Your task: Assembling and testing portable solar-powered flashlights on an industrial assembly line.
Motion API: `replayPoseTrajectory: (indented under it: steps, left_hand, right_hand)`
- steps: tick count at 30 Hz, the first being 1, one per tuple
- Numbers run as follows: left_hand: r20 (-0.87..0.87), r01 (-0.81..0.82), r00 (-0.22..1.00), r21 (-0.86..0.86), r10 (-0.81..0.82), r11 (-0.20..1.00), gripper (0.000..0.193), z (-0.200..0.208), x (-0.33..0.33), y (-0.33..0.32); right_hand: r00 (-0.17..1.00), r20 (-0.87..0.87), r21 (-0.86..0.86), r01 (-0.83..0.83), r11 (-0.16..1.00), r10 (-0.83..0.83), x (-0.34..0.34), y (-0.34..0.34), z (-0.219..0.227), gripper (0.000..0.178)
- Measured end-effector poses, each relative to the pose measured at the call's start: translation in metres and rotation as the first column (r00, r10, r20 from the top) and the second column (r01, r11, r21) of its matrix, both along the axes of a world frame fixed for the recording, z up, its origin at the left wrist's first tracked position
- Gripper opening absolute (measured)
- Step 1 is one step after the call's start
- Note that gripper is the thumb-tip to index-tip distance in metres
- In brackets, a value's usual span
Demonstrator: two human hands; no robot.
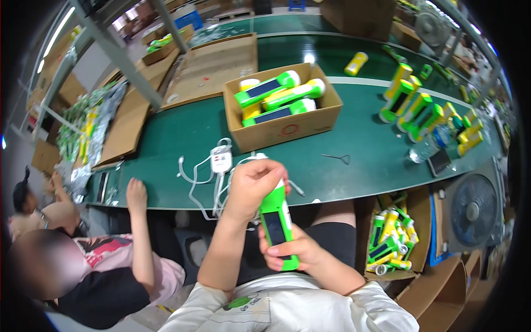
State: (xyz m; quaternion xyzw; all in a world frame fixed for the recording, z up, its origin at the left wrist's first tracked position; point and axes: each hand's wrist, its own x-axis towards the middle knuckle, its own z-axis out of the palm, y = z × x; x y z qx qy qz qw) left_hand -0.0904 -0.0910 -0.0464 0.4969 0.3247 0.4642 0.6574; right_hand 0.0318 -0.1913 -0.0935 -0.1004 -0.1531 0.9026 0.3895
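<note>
A green and white flashlight (pixel 273 220) with a dark solar panel is held in front of my body, its length slanting down and slightly right. My right hand (pixel 298 250) is wrapped round its lower end, thumb across the panel. At the upper end my left hand (pixel 251 185) is closed with curled fingers against the flashlight, covering part of the head. Whether those fingers also pinch something small is hidden. Just beyond my left hand, a white multi-port charger (pixel 221 159) with several white cables lies on the green table (pixel 182 127).
A cardboard box (pixel 287 137) of flashlights stands ahead. More flashlights (pixel 420 113) stand at right beside a plastic bottle (pixel 425 149). A metal hook (pixel 342 159) lies between. Below right are a box of flashlights (pixel 390 238) and a fan (pixel 472 210). A co-worker's hand (pixel 136 193) rests at left.
</note>
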Motion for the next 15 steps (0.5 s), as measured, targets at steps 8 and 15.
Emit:
replayPoseTrajectory:
  steps: [8, 15]
  left_hand:
    - [0.088, 0.139, 0.983, 0.223, -0.162, 0.965, 0.027, -0.009, 0.002, 0.004]
    - [0.08, 0.051, 0.995, 0.19, -0.067, 0.981, 0.073, -0.022, 0.018, -0.056]
  right_hand:
    - [0.928, -0.346, 0.077, -0.119, 0.99, 0.139, -0.002, 0.003, -0.015, 0.042]
    - [0.86, 0.073, 0.421, 0.433, 0.797, -0.506, 0.024, 0.029, 0.003, 0.062]
